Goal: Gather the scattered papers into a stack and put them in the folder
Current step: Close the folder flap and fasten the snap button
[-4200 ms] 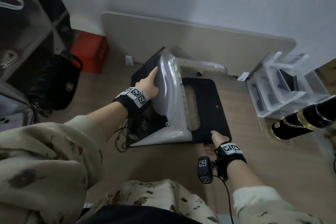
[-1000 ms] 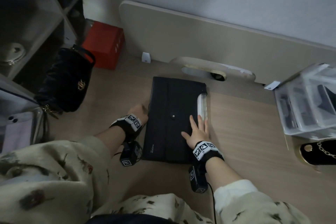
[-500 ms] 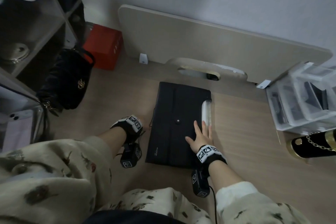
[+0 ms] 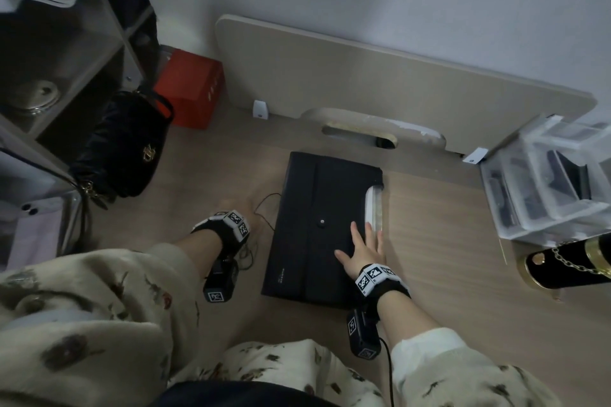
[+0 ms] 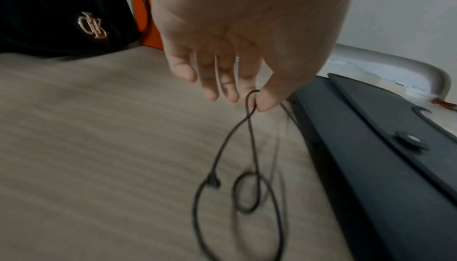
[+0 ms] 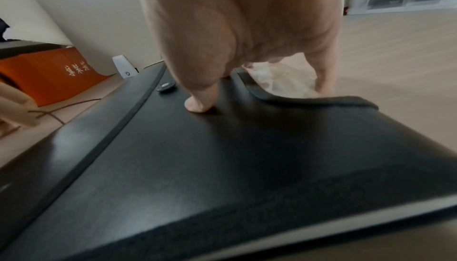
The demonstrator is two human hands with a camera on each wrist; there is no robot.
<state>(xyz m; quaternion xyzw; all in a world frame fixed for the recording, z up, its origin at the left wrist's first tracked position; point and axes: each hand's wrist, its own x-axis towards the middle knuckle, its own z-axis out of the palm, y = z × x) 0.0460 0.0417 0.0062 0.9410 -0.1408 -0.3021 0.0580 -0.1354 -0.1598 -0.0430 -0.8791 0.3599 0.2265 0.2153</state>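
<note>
1. Against the view from a few seconds back, the folder [image 4: 325, 228] is no longer propped open with its clear pockets fanned up; it now lies shut and flat on the wooden desk [image 4: 463, 258], flap folded over
2. I see no loose papers anywhere on the desk, so I judge them already inside; what remains looks like fastening the closure
3. My left hand [image 5: 237, 54], which a second ago rested at the folder's left edge, now sits just beside that edge, and its thumb and forefinger pinch the thin black elastic cord [image 5: 249, 144] that trails in loops onto the desk
4. My right hand [image 4: 362, 249] has stayed where it was, fingers spread and straight, pressing the cover down near the right edge; one fingertip rests beside the clear plastic spine [image 4: 375, 208] that shows there
5. The folder sits mid-desk, directly before me, well apart from the clear drawer unit [image 4: 545, 182] on the right and the black handbag [image 4: 122, 145] on the left
6. Its long axis runs away from me toward the wall, tilted slightly clockwise; the flap's edge runs along that axis, with the round button [image 4: 321, 223] at mid-length
7. I judge the cord must next go around that button
</note>
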